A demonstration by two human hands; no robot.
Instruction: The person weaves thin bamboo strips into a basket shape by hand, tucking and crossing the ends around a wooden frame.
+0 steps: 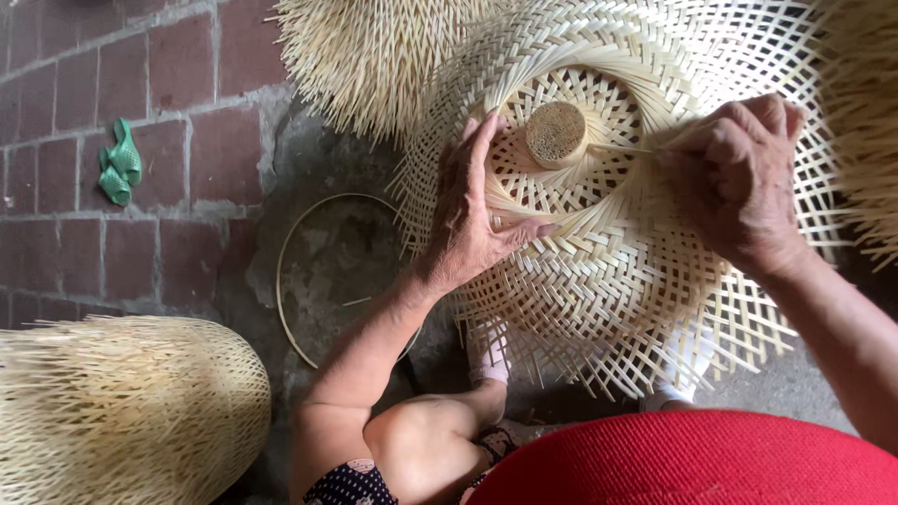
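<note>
A pale woven bamboo basket frame [608, 271] lies upside down in front of me, its loose strip ends sticking out all round. A round wooden post end [555, 133] shows through the open centre of the weave. My left hand [470, 220] presses flat on the weave just left of that centre, thumb pointing right. My right hand [739, 182] is at the right of the centre, fingers pinched on a thin bamboo strip [622, 148] that runs toward the post.
Another unfinished woven piece [374, 51] lies at the top, and a third [122, 411] at the lower left. A thin bamboo hoop [285, 281] rests on the brick floor. A green plastic item [120, 164] sits at the left. A red woven surface [692, 463] fills the bottom right.
</note>
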